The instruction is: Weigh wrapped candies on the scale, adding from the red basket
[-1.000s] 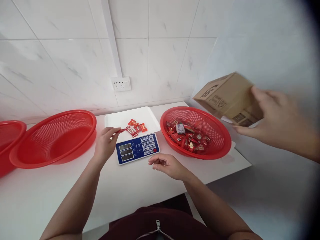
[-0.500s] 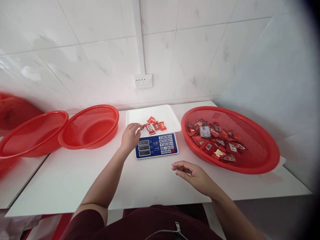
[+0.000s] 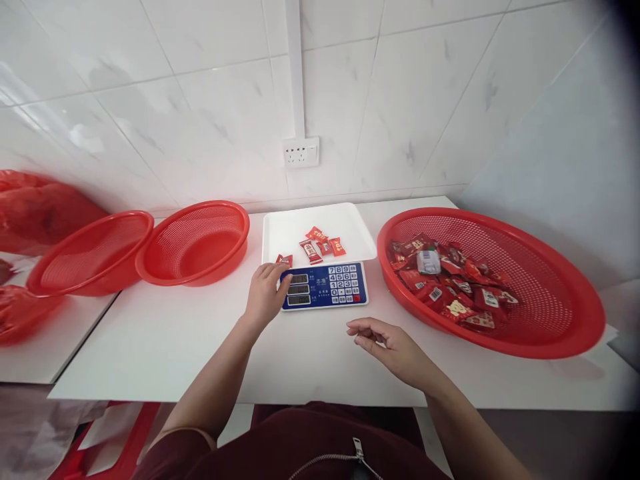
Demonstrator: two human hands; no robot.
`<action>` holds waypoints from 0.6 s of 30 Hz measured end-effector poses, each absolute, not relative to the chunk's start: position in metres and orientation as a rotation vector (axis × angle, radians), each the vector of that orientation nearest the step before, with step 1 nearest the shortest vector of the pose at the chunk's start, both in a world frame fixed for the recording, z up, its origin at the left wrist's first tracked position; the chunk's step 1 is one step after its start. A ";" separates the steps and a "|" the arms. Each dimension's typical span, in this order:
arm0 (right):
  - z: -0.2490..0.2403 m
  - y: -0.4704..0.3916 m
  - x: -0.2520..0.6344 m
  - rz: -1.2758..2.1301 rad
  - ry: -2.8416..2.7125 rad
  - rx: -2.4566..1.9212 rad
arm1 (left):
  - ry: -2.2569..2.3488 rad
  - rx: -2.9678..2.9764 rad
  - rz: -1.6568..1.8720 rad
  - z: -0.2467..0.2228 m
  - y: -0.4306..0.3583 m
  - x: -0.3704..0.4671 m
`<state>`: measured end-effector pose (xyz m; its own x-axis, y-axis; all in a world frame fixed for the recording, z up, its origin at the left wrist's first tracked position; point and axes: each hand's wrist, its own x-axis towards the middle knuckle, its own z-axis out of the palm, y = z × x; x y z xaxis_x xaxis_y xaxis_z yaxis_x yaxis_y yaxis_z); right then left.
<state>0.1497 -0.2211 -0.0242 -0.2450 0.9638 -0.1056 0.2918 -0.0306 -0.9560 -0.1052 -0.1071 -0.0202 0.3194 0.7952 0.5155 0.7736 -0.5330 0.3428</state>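
Packet (image 3: 285,260), small and red, lies at the near left corner of the white tray (image 3: 283,230), just beyond the fingertips of the left hand (image 3: 264,295). Its long axis runs roughly left to right across the view. Left hand is bent over the left end of the blue scale panel (image 3: 323,293), thumb and fingers narrowly parted; contact with the packet cannot be confirmed. Right hand (image 3: 394,348) is held in front of the panel's right end, fingers loosely curled toward the left, a narrow gap at the thumb, nothing in its grasp.

Panel is long from left to right, its displays at the left and its keypad (image 3: 343,283) at the right, digits upright to the wearer. On the tray, a red-and-white wrapped piece (image 3: 311,251) slants from far left to near right, with other red pieces (image 3: 337,247) close beside it.

Large red basket (image 3: 593,320) stands right of the scale, holding many red packs and one whitish pack (image 3: 429,262). Two empty red baskets stand to the left, the nearer one (image 3: 243,233) beside the tray, the farther one (image 3: 40,283) near red bags (image 3: 45,213).
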 end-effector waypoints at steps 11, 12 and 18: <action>-0.016 -0.234 0.159 1.217 -1.579 -1.417 | 1.325 2.436 0.910 0.000 -0.071 -0.072; -0.011 -0.236 0.163 1.184 -1.584 -1.439 | 1.302 2.399 0.975 0.000 -0.077 -0.071; 0.036 -0.225 0.224 0.798 -1.652 -1.719 | 1.024 2.262 0.890 -0.030 -0.143 -0.065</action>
